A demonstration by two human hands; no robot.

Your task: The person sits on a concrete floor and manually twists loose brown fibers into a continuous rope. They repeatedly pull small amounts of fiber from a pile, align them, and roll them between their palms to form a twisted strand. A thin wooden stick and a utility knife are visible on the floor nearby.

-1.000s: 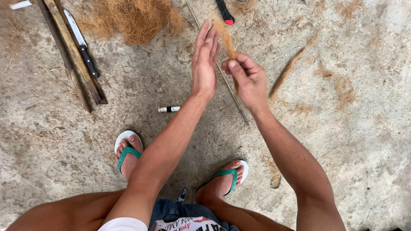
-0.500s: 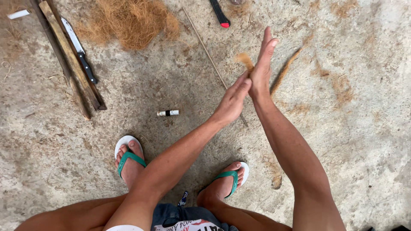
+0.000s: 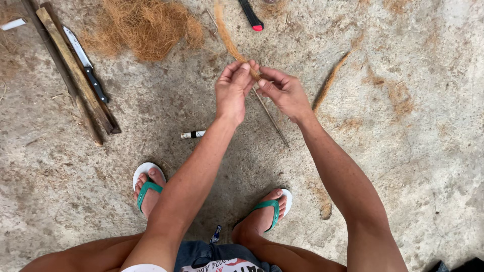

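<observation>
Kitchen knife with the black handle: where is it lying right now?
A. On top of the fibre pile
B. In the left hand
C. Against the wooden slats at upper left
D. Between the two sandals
C: the kitchen knife rests along the wooden slats on the concrete ground, away from both hands, which pinch a twisted fibre strand.

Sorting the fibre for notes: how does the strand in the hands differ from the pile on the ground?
The twisted strand is thin, long and compact; the loose pile is wide, fluffy and tangled. The strand is pinched between left hand and right hand; the pile lies untouched. Both are orange-brown fibre.
</observation>
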